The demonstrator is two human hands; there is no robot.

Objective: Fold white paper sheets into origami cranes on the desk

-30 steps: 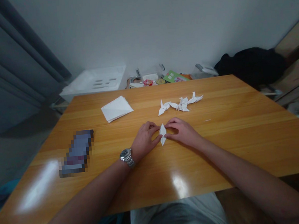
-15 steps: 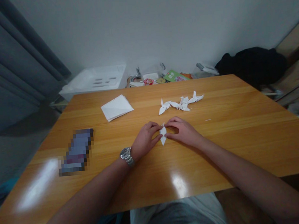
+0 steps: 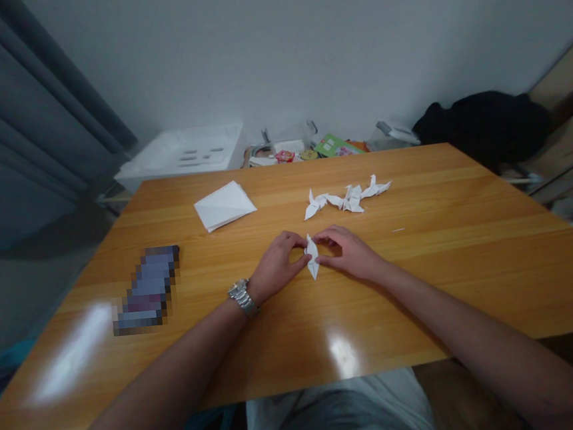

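Between my two hands is a small piece of folded white paper (image 3: 313,258), narrow and diamond-shaped, with its points facing away from and toward me. My left hand (image 3: 279,262), a metal watch on its wrist, pinches the left edge with thumb and fingers. On the right edge, my right hand (image 3: 346,253) holds the paper with thumb and fingertips. Just beyond lie several finished-looking white paper cranes (image 3: 350,199), bunched in a row and partly overlapping.
A stack of white paper sheets (image 3: 224,206) lies at the back left of the wooden table (image 3: 452,274). Nearer on the left is a blurred-out phone (image 3: 150,287). A thin white paper strip (image 3: 398,230) rests at right. A white tray (image 3: 181,154) stands behind the table.
The folded paper has turned slightly between my fingers, its near point shifting a little to the right. Both hands stay in nearly the same place.
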